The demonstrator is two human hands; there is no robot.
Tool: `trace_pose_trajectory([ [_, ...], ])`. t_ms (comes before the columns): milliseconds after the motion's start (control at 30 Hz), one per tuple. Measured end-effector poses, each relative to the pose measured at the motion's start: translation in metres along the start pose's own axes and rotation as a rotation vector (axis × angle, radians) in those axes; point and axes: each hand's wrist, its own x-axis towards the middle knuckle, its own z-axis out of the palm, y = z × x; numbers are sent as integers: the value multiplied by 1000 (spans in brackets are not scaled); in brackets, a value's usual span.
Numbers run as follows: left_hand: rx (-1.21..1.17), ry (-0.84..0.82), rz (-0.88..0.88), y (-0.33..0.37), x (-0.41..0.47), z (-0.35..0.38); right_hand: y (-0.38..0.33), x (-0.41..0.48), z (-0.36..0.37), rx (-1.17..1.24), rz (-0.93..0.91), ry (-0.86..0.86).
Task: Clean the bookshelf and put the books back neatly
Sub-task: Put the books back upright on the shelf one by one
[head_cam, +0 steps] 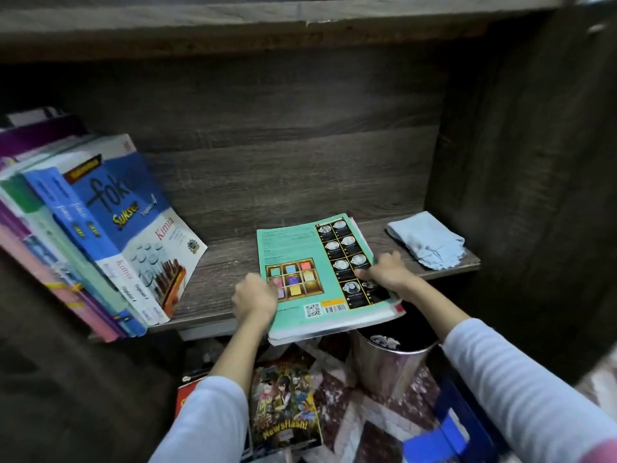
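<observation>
Item: 1 green book stack [317, 272], lying flat on shelf [227, 262], front part overhanging the edge.
Grip: we hold it w/ 2 hands. Left hand [255, 297] curled round left edge; right hand [387, 274] gripping right edge, thumb on cover.
Advice: we'd stand it upright and slide it left against the leaning books [100, 235].
Also: blue cloth [427, 240] on shelf at right; bin [390, 359] and comic [283, 406] on floor below.

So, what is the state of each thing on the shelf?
Teal paperback book: flat, overhanging dark wooden shelf.
Left hand: grips its left edge.
Right hand: grips its right edge.
Row of blue and pink textbooks: leaning left.
Light blue cloth: folded, lying apart.
</observation>
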Motion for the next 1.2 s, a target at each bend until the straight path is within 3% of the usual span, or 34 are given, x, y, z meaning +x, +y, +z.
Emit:
trace_pose_trajectory([
  [267, -59, 20, -59, -4, 6, 4, -5, -10, 15, -122, -24, 203],
  [367, -99, 17, -79, -7, 9, 5, -13, -9, 12, 96, 13, 215],
  [467, -157, 13, -83, -10, 11, 5, -17, -9, -5, 686, 107, 35],
  [500, -168, 10, -75, -11, 11, 5, -18, -11, -9, 776, 123, -52],
  [600, -209, 26, -55, -14, 10, 6, -22, -18, -6, 696, 118, -194],
  [733, -251, -15, -53, -18, 12, 1, -36, -30, -4, 596, -25, -144],
  [933, -453, -157, -45, -25, 31, -31, -78, -68, -4, 663, -292, 6],
  [1033, -574, -84, 20, -18, 37, -74, -106, -92, 9, 625, -499, 79],
  [1200, -690, 131, 309, 15, 28, -159, -145, -125, 61, 542, -690, 195],
])
